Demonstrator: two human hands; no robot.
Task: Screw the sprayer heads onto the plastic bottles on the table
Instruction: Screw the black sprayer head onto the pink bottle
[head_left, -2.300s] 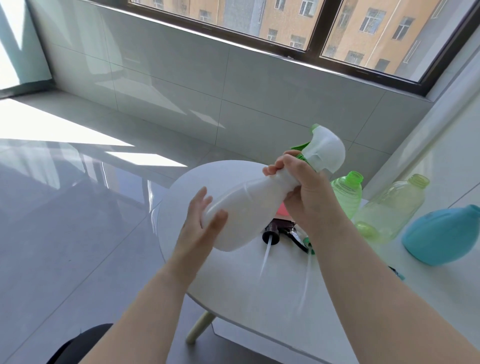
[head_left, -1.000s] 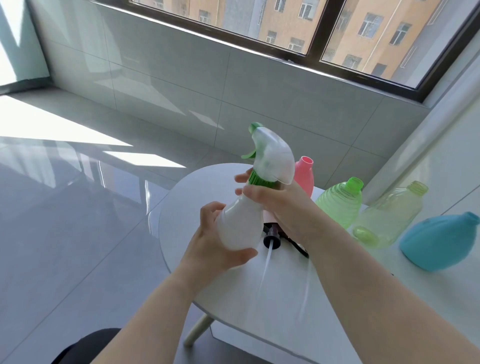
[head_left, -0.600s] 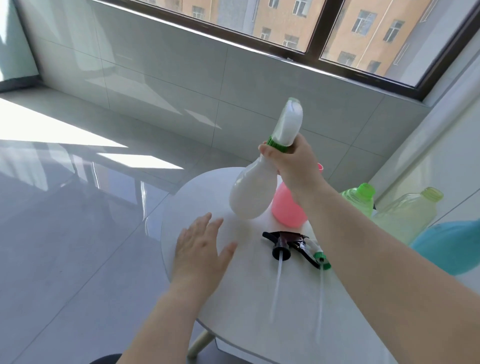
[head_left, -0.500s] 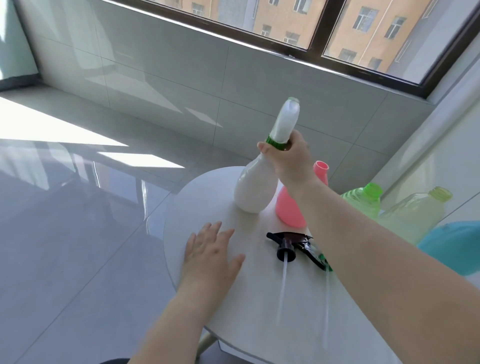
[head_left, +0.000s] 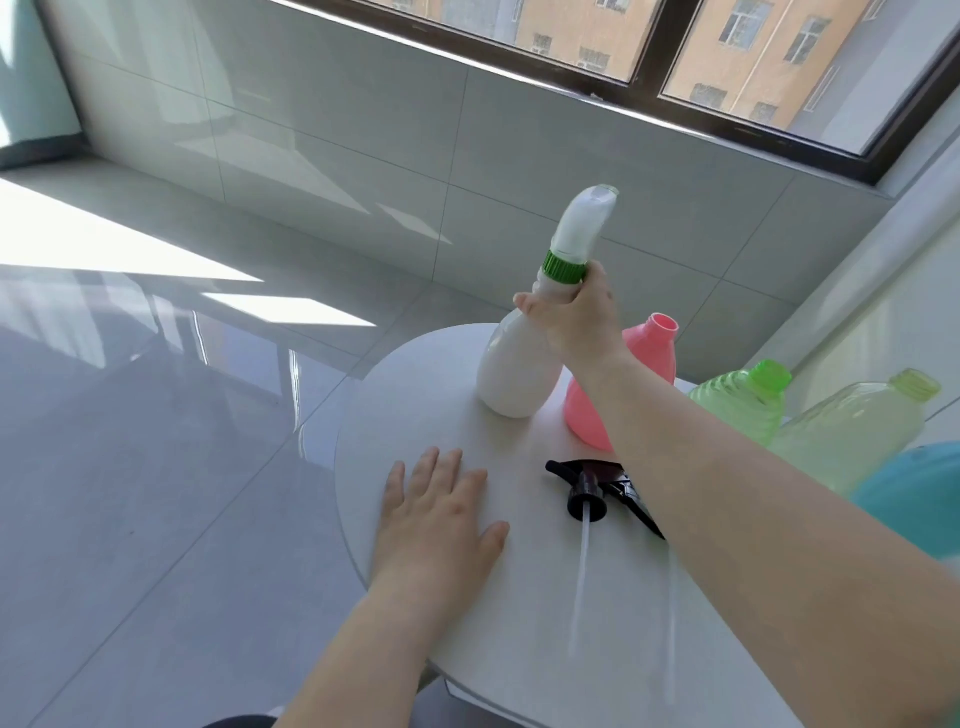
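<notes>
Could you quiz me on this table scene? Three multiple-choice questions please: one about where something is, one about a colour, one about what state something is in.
1. Where does the black sprayer head lie?
A. On the table, between the two arms
B. Screwed onto the pink bottle
C. On the floor

2. What colour is the collar of the sprayer on the white bottle?
A. Red
B. Green
C. Black

3. What state is the pink bottle in?
A. Capped with a sprayer
B. Lying on its side
C. Upright with its neck open

Answers:
1. A: it rests on the table, its tube pointing toward the person, between the flat left hand and the right forearm.
2. B: a green ring sits just above the right hand, which grips the bottle's neck.
3. C: its round mouth shows bare, with no head on it.
</notes>
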